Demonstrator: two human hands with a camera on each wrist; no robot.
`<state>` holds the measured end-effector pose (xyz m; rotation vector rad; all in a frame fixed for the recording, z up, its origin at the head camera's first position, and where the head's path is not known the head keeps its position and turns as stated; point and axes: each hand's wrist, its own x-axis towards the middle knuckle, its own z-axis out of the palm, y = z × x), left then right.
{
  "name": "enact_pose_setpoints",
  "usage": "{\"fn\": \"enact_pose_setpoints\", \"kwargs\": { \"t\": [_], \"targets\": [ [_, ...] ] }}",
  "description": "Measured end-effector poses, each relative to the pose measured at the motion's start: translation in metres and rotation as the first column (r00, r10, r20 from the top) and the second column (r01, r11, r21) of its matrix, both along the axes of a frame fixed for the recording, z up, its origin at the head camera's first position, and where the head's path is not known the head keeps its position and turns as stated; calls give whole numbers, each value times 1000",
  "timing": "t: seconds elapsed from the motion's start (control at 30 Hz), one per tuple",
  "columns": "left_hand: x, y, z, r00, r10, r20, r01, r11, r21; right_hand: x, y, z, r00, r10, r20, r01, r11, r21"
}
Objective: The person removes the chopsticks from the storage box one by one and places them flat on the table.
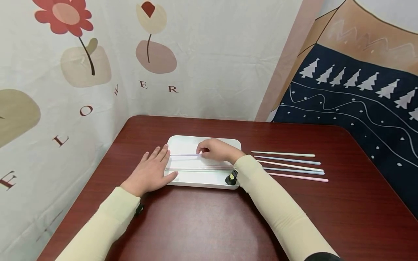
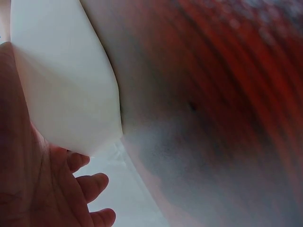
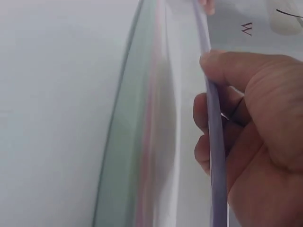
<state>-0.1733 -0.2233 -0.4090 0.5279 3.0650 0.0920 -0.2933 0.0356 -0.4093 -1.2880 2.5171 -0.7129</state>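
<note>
A white rectangular tray (image 1: 196, 180) lies on the table. My right hand (image 1: 218, 149) is over its far part and pinches a thin purple straw-like stick (image 3: 216, 142) between thumb and fingers. That stick runs left toward the fingertips of my left hand (image 1: 148, 174). With fingers straight and spread, the left hand rests at the tray's left end, its thumb pointing inward across the near side. Across the tray's middle lie a green stick (image 3: 118, 156) and a pink stick (image 3: 147, 142), side by side with a whitish one.
Several pastel sticks (image 1: 290, 168) are laid out in a row on the brown table (image 1: 209, 221), right of the tray. A small black wrist camera (image 1: 231, 177) overlaps the tray's near right corner. Behind the table hangs a white printed curtain (image 1: 209, 83).
</note>
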Motion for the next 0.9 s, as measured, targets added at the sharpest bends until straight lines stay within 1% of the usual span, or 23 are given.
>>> {"fn": "enact_pose_setpoints", "kwargs": {
  "t": [0.13,0.27,0.6,0.77,0.9],
  "targets": [
    [-1,1,0,1000,-5,-2,5,1000,5,-1,4,4,1000,12,-19,-12,1000,17],
    [-2,1,-1,1000,-7,-1,7,1000,5,-1,8,11,998,21,-60,-20,999,26],
    [-1,-1,-1,1000,-3,8,3,1000,1,7,21,40,996,16,-88,-18,1000,-17],
    [0,-1,-1,1000,-3,11,3,1000,6,14,39,53,994,6,-111,-10,999,-33],
    [0,-1,-1,1000,-2,12,2,1000,10,20,63,60,995,-26,-97,24,999,-22]
  ]
}}
